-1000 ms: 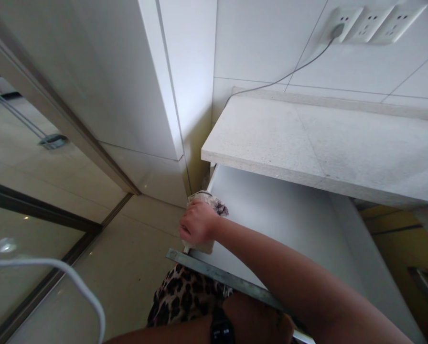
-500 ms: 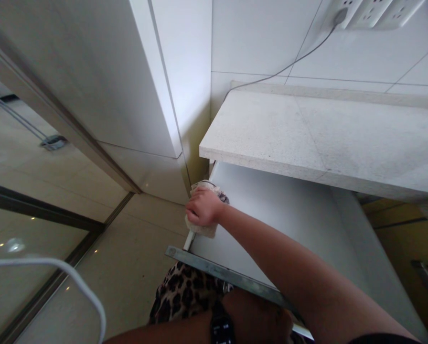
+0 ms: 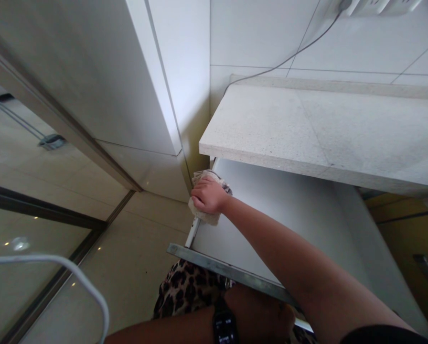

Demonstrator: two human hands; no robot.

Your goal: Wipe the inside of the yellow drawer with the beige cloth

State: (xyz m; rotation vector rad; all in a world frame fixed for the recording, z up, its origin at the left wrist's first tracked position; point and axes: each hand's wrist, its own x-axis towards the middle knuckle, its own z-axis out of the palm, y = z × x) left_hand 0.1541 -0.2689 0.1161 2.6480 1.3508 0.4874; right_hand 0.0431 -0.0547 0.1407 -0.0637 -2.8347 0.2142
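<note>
My right hand (image 3: 208, 195) is closed round a crumpled pale cloth (image 3: 203, 218) and presses it on the left edge of a white cabinet door panel (image 3: 271, 215), just under the countertop's corner. My left hand (image 3: 264, 313), with a black watch on its wrist, rests at the metal strip (image 3: 217, 268) along the panel's near edge. Its fingers are hidden under my right forearm.
A speckled stone countertop (image 3: 307, 124) juts over the panel. A grey cable (image 3: 289, 59) runs down the tiled wall from sockets (image 3: 379, 5) at the top right. A white wall corner (image 3: 156, 95) stands left. Leopard-print fabric (image 3: 188, 291) and a white looped cord (image 3: 74, 274) lie below.
My right hand has slid the cloth up along the panel's left edge, away from the metal strip and closer to the countertop. The left hand stays put.
</note>
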